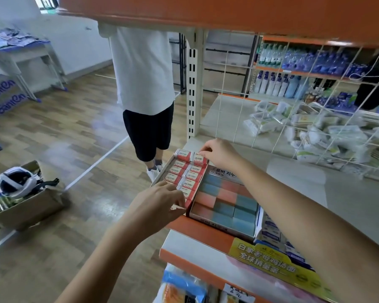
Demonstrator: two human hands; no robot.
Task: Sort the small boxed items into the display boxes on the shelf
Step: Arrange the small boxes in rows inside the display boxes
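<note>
We're at the left end of the shelf (293,182), both hands working the display box (162,171) of red-and-white 2B eraser packs, which sits at the shelf's front left corner. Our right hand (219,153) reaches to the far end of that box, fingers curled down, thumb and forefinger pinching the rearmost eraser pack (199,159) in the right-hand row. It looks like we're seating that one into line. Our left hand (160,202) is at the near end, fingers bent over the box's front edge; it seems to be steadying the box or pressing the nearest packs, though we can't tell whether it actually grips anything.

Two rows of packs look almost full, so we judge this box close to done. Just beside it, touching on the right, the display box of blue and pink block erasers (225,202) looks filled too.

Next, we'd say: push the far pack flush with its neighbour, then square up the near end. That calls for a light downward press, not a shove, since the box sits right at the shelf's edge.

Another person (144,84) stands just beyond the shelf's end.
</note>
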